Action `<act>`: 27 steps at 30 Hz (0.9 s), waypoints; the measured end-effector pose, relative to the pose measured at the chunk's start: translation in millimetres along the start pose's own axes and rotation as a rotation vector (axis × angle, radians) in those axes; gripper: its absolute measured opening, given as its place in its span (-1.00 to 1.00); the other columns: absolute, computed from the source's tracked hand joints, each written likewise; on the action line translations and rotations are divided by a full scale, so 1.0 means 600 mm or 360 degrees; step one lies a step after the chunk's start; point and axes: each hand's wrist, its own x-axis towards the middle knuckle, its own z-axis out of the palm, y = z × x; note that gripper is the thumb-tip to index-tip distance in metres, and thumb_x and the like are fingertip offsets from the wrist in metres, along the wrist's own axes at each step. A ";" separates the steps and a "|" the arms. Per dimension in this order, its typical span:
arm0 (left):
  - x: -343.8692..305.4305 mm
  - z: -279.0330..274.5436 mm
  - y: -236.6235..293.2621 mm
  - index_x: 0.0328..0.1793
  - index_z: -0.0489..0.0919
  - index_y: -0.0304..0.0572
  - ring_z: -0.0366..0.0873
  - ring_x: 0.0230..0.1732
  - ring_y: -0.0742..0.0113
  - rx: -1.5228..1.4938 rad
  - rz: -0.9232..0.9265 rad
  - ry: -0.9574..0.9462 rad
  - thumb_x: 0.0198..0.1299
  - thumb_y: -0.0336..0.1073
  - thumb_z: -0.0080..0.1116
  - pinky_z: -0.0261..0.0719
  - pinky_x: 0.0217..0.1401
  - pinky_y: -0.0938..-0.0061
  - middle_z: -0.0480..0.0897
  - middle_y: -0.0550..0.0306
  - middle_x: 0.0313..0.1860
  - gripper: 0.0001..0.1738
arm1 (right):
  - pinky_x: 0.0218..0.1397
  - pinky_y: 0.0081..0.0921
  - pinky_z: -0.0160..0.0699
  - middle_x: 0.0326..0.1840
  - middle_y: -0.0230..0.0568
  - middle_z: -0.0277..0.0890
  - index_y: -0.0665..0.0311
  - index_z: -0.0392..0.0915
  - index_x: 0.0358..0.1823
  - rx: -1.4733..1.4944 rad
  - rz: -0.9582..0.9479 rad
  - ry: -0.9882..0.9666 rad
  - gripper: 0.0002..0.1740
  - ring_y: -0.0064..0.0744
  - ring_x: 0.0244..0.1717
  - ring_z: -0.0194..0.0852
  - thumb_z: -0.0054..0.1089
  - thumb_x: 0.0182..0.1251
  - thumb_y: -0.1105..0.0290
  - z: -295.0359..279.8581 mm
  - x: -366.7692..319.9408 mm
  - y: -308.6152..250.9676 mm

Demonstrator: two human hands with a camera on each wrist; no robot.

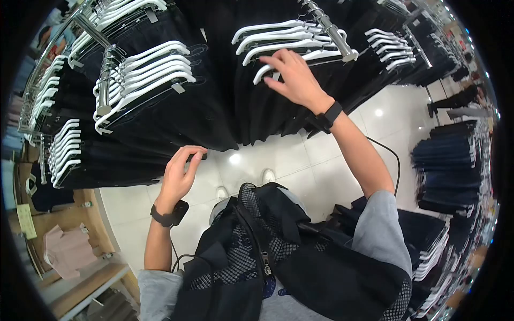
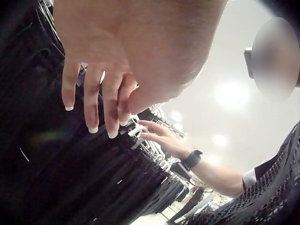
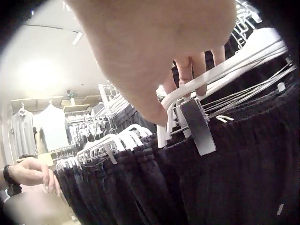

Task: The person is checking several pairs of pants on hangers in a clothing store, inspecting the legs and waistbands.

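The right hand [image 1: 293, 77] is at the front white hanger [image 1: 261, 73] of the middle rack, fingers spread around its end. In the right wrist view, the fingers [image 3: 191, 70] reach behind that hanger [image 3: 206, 77], the thumb lies in front near its end, and a grey tag [image 3: 198, 126] hangs below; whether it is pinched is unclear. Black trousers [image 3: 234, 168] hang from it. Lower and to the left, the left hand [image 1: 180, 174] is beside the hems of black garments [image 1: 160, 128], fingers loosely bent. The left wrist view shows its fingers [image 2: 93, 105] hanging slack before dark cloth [image 2: 56, 154].
More white hangers [image 1: 155, 72] with black garments hang on the left rack, whose metal rail [image 1: 103, 85] juts forward. The middle rail [image 1: 334, 35] ends beside the right hand. Dark clothes [image 1: 447, 166] hang at the far right; wooden shelving [image 1: 96, 214] stands left. Pale floor tiles [image 1: 321, 176] lie below.
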 end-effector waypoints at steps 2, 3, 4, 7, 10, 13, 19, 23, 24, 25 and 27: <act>0.014 0.026 0.020 0.02 0.64 -0.32 0.67 0.02 0.20 -0.0017 -0.0036 0.0021 0.51 -0.36 0.07 0.55 0.18 0.39 0.74 0.03 -0.01 -0.80 | 0.32 -0.16 0.41 0.02 -0.13 0.46 0.19 0.61 0.15 0.0050 -0.0084 -0.0080 -0.54 -0.01 0.15 0.44 0.42 0.22 0.27 -0.004 -0.005 0.010; 0.023 0.038 0.029 0.04 0.64 -0.32 0.67 0.04 0.20 -0.0041 -0.0053 0.0016 0.50 -0.36 0.08 0.55 0.19 0.38 0.73 0.03 -0.01 -0.80 | 0.37 -0.13 0.38 0.03 -0.13 0.45 0.21 0.61 0.12 0.0061 -0.0092 -0.0097 -0.56 -0.03 0.14 0.45 0.42 0.22 0.27 -0.009 -0.009 0.010; 0.031 0.049 0.038 0.04 0.64 -0.32 0.67 0.04 0.20 -0.0039 -0.0071 0.0037 0.50 -0.36 0.08 0.55 0.19 0.38 0.73 0.03 -0.01 -0.80 | 0.41 -0.11 0.35 0.05 -0.13 0.46 0.22 0.60 0.10 0.0089 -0.0120 -0.0126 -0.57 -0.04 0.13 0.46 0.42 0.23 0.26 -0.016 -0.013 0.012; 0.059 0.080 0.062 0.09 0.63 -0.30 0.66 0.09 0.17 -0.0030 0.0006 0.0077 0.48 -0.37 0.09 0.54 0.23 0.37 0.71 0.01 0.06 -0.80 | 0.55 -0.04 0.22 0.10 -0.18 0.47 0.22 0.57 0.09 0.0125 -0.0167 -0.0273 -0.59 -0.10 0.14 0.48 0.40 0.26 0.26 -0.038 -0.031 0.015; 0.100 0.100 0.092 0.18 0.59 -0.30 0.64 0.19 0.11 -0.0034 0.0031 0.0029 0.46 -0.40 0.11 0.53 0.28 0.35 0.63 -0.04 0.23 -0.76 | 0.62 0.06 0.11 0.12 -0.27 0.50 0.17 0.52 0.18 0.0039 -0.0231 -0.0367 -0.58 -0.19 0.24 0.48 0.33 0.31 0.33 -0.055 -0.053 0.020; 0.172 0.128 0.109 0.23 0.58 -0.28 0.63 0.21 0.08 0.0109 0.0416 0.0177 0.45 -0.42 0.10 0.53 0.30 0.32 0.61 -0.04 0.26 -0.72 | 0.61 0.07 0.12 0.10 -0.29 0.51 0.16 0.52 0.19 0.0061 -0.0298 -0.0417 -0.59 -0.22 0.26 0.46 0.32 0.31 0.35 -0.071 -0.062 0.027; 0.299 0.155 0.122 0.42 0.49 -0.20 0.62 0.20 0.12 0.0159 0.0311 0.0127 0.43 -0.40 0.14 0.52 0.32 0.34 0.60 0.01 0.29 -0.55 | 0.61 0.06 0.14 0.10 -0.31 0.53 0.15 0.54 0.17 0.0131 -0.0393 -0.0508 -0.60 -0.24 0.30 0.44 0.32 0.30 0.37 -0.088 -0.077 0.042; 0.339 0.153 0.088 0.45 0.47 -0.21 0.63 0.19 0.20 0.0137 0.0257 0.0191 0.44 -0.37 0.14 0.54 0.30 0.32 0.64 0.00 0.21 -0.53 | 0.64 0.03 0.09 0.11 -0.31 0.51 0.13 0.54 0.18 0.0018 -0.0355 -0.0461 -0.57 -0.26 0.32 0.43 0.36 0.28 0.35 -0.106 -0.082 0.053; 0.344 0.151 0.083 0.43 0.48 -0.22 0.63 0.18 0.24 0.0095 0.0263 0.0194 0.44 -0.38 0.14 0.55 0.28 0.33 0.64 0.00 0.21 -0.55 | 0.65 0.02 0.07 0.12 -0.31 0.51 0.13 0.54 0.20 -0.0049 -0.0296 -0.0425 -0.55 -0.26 0.33 0.42 0.37 0.27 0.35 -0.109 -0.084 0.058; 0.347 0.149 0.077 0.43 0.48 -0.22 0.63 0.18 0.24 0.0087 0.0264 0.0185 0.44 -0.38 0.14 0.55 0.28 0.33 0.64 0.00 0.21 -0.55 | 0.65 0.02 0.07 0.12 -0.31 0.51 0.13 0.54 0.20 -0.0051 -0.0286 -0.0432 -0.55 -0.26 0.33 0.42 0.37 0.27 0.35 -0.109 -0.086 0.064; 0.354 0.143 0.070 0.41 0.49 -0.23 0.63 0.18 0.26 0.0081 0.0246 0.0175 0.44 -0.39 0.14 0.57 0.26 0.33 0.64 0.01 0.22 -0.57 | 0.67 0.01 0.04 0.15 -0.28 0.50 0.12 0.53 0.22 -0.0065 -0.0226 -0.0346 -0.53 -0.26 0.35 0.41 0.38 0.27 0.34 -0.106 -0.090 0.077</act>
